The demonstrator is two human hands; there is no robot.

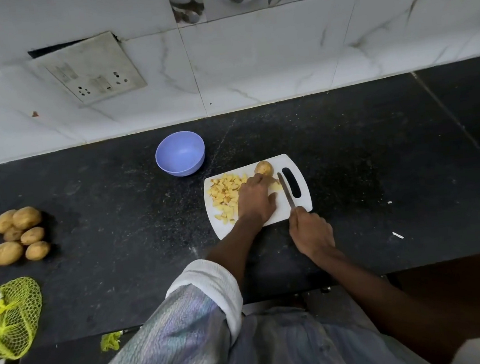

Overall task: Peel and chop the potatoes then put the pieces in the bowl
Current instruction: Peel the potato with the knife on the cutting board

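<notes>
Board [304, 205], white plastic, centre-right of frame, on dark counter [123, 266]; handle slot at its right end. Pieces [224, 193]: heap of pale yellow potato cubes on the board's left half, a few more by the blade; light, wet-looking, likely slippery and prone to scatter, so best scooped together with a cupped hand or swept on the flat of the blade rather than pinched singly. Potato [264, 167]: one brown tuber at the board's upper edge, skin on as far as shows; firm, rounded, apt to roll, best held from above with fingertips curled back, or set on a cut flat face. Left hand [254, 199]: palm down over the board beside the heap, fingers reaching up towards the potato; whether they press something beneath cannot be told. Right hand [311, 233]: fingers wrapped round the handle of the knife [286, 190], blade lying along the board just left of the slot, tip pointing up the frame. Bowl [180, 153]: lilac plastic, no pieces in it, above-left of the board, near but apart; light, may slide if knocked. Spares [18, 235]: six unpeeled potatoes clustered at left edge. Net [10, 317]: yellow-green mesh bag, lower left. Judgement: chopping well under way, transfer to bowl not begun.
</notes>
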